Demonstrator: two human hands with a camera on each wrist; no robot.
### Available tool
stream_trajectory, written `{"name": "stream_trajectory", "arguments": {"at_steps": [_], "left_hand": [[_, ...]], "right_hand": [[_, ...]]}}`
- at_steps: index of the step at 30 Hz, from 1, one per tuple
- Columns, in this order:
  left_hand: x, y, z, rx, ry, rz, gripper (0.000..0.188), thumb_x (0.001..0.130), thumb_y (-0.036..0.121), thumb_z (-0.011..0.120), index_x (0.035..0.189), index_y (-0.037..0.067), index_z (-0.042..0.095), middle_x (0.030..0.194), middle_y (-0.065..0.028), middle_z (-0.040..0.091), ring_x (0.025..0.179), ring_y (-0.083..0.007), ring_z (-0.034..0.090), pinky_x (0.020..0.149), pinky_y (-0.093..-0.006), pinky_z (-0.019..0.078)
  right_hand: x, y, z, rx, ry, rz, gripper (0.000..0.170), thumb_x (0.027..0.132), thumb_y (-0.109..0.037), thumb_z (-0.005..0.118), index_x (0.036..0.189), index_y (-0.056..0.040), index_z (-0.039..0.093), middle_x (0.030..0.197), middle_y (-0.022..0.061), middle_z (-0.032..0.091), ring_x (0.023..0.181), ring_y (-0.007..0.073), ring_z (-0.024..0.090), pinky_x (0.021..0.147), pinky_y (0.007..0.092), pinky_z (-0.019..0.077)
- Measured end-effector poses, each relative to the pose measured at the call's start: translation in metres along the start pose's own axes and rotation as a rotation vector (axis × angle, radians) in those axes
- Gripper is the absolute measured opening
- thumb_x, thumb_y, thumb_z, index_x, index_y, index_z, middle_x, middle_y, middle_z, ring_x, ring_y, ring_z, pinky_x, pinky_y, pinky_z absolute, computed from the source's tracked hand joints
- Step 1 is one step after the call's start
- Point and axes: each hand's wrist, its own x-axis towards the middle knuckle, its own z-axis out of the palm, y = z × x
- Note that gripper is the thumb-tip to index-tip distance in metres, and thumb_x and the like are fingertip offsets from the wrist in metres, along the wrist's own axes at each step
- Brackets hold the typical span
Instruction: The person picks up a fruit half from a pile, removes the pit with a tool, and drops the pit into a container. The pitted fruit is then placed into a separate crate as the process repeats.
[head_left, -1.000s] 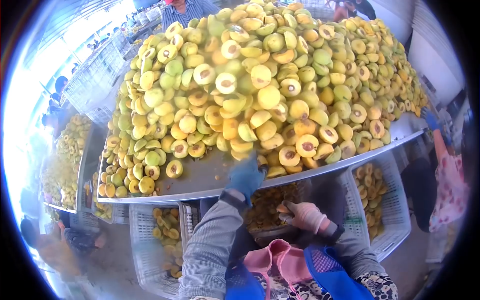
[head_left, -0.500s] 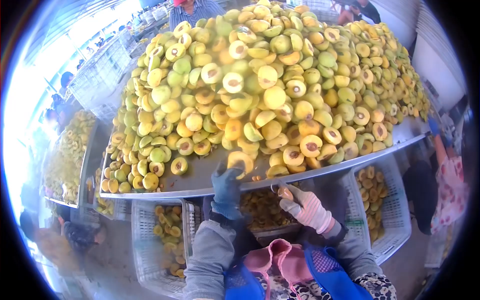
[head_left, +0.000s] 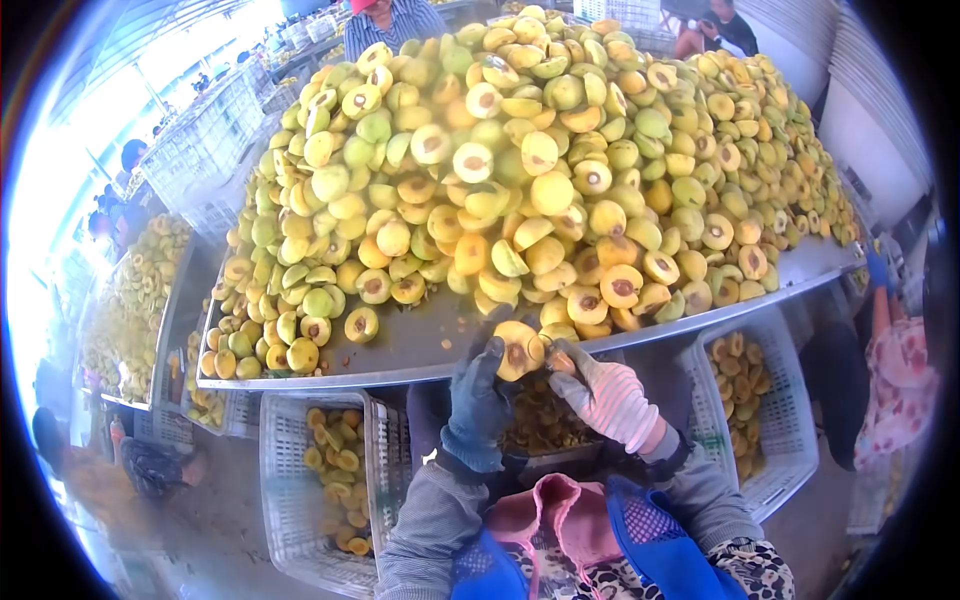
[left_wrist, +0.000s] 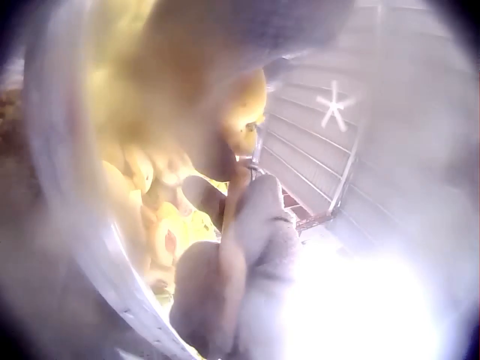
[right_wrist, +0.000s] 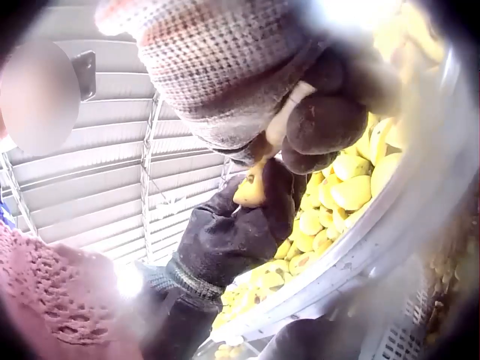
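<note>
In the head view, my left hand [head_left: 474,405], in a dark blue-grey glove, holds a yellow peach half [head_left: 521,350] with its cut face and brown centre showing. Beside it, my right hand [head_left: 612,400], in a pale striped glove, grips a small pitting tool [head_left: 562,360] by its wooden handle. The tool's thin loop end is right at the fruit's edge. From the right wrist, gloved fingers wrap the handle [right_wrist: 291,109], and the peach half [right_wrist: 250,189] sits in the left hand's fingers. The left wrist view is blurred, with the fruit [left_wrist: 246,109] partly hidden.
A large heap of peach halves [head_left: 600,215] covers the metal-edged table [head_left: 410,335]. Below its front edge are a left crate [head_left: 285,490], a right crate [head_left: 795,430] and, between my legs, cut fruit [head_left: 545,410]. Other people work around, one close at the right [head_left: 895,370].
My left hand has come back from the heap at the table edge with a peach half, then moved right to meet the tool. My right hand has risen with the tool toward the fruit.
</note>
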Motion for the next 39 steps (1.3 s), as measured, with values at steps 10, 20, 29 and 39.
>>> {"name": "stream_trajectory", "arguments": {"at_steps": [10, 20, 29, 39], "left_hand": [[-0.001, 0.021, -0.002, -0.076, -0.02, -0.197, 0.043, 0.094, 0.02, 0.064, 0.13, -0.001, 0.052, 0.102, -0.0186, 0.068, 0.086, -0.035, 0.068, 0.074, -0.0408, 0.054], [0.0, 0.059, -0.006, -0.152, -0.031, -0.353, 0.04, 0.097, 0.027, 0.058, 0.122, -0.005, 0.056, 0.1, -0.0184, 0.069, 0.089, -0.0328, 0.067, 0.078, -0.04, 0.0531], [-0.013, 0.05, 0.002, -0.049, 0.037, -0.277, 0.065, 0.093, 0.037, 0.064, 0.135, -0.008, 0.042, 0.106, -0.0226, 0.066, 0.083, -0.0394, 0.067, 0.071, -0.0467, 0.0539], [0.02, 0.067, -0.008, -1.371, -0.023, -0.811, 0.071, 0.096, 0.062, 0.041, 0.114, -0.004, 0.057, 0.086, -0.0166, 0.068, 0.071, -0.0274, 0.065, 0.062, -0.037, 0.0533]], "right_hand": [[-0.002, -0.025, -0.011, 0.008, -0.104, -0.022, 0.054, 0.097, -0.046, 0.054, 0.133, -0.0062, 0.05, 0.068, 0.0192, 0.065, 0.064, 0.0376, 0.065, 0.059, 0.0449, 0.0498], [0.001, -0.012, -0.013, -0.112, -0.305, -0.027, 0.054, 0.099, -0.051, 0.043, 0.133, -0.0089, 0.048, 0.067, 0.0198, 0.064, 0.064, 0.0404, 0.064, 0.058, 0.0489, 0.048], [-0.018, -0.017, 0.0, 0.208, -0.342, 0.095, 0.053, 0.1, -0.052, 0.045, 0.117, -0.0034, 0.06, 0.084, 0.0241, 0.066, 0.079, 0.0409, 0.065, 0.073, 0.0445, 0.0509], [-0.031, -0.027, -0.014, 1.184, -0.776, 0.514, 0.047, 0.101, -0.042, 0.049, 0.098, 0.003, 0.062, 0.075, 0.0032, 0.061, 0.074, 0.0151, 0.06, 0.065, 0.03, 0.0487]]}}
